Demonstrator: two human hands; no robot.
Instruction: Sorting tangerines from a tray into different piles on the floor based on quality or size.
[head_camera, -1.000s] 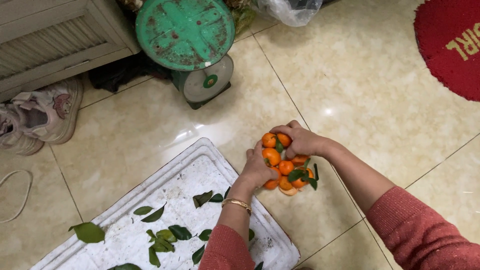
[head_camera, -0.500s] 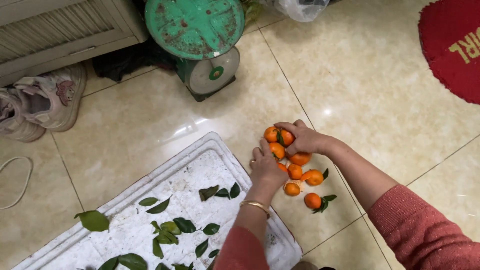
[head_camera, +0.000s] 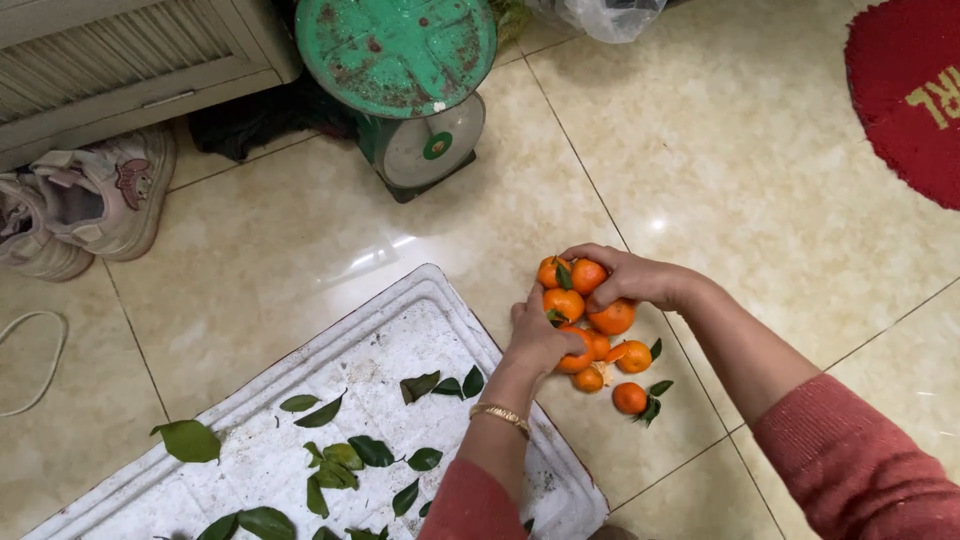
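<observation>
Both grips are closed around a cluster of small orange mandarins with green leaves (head_camera: 585, 320) that sits on the glossy beige tiled floor (head_camera: 760, 200). My right hand (head_camera: 630, 275) curls over the top of the pile, fingers clamped on the two uppermost fruits and thumb pressing against the one below them. My left hand (head_camera: 540, 340) wraps the near side of the pile from the left, fingers folded onto the lower fruits; a thin gold bracelet (head_camera: 500, 413) sits on that wrist, and both arms wear reddish-pink knitted sleeves (head_camera: 860, 460).

Three or four mandarins lie loose on the tiles just beside the pile, toward me and to the right, one of them with two dark leaves attached. The whole cluster rests just off the far right edge of a white rectangular foam tray (head_camera: 400, 330), which lies at an angle on the floor and carries scattered loose green leaves (head_camera: 340, 455). One larger leaf lies over the tray's left edge.

Beyond the tray stands a green round-topped dial weighing scale (head_camera: 400, 50). To the left, by a pale slatted cabinet (head_camera: 120, 60), sits a pair of pinkish-white sneakers (head_camera: 90, 200), with a white cord (head_camera: 30, 360) looping on the floor near them. A red round mat (head_camera: 900, 90) lies at the far right corner, and a clear plastic bag (head_camera: 600, 15) shows at the top edge.
</observation>
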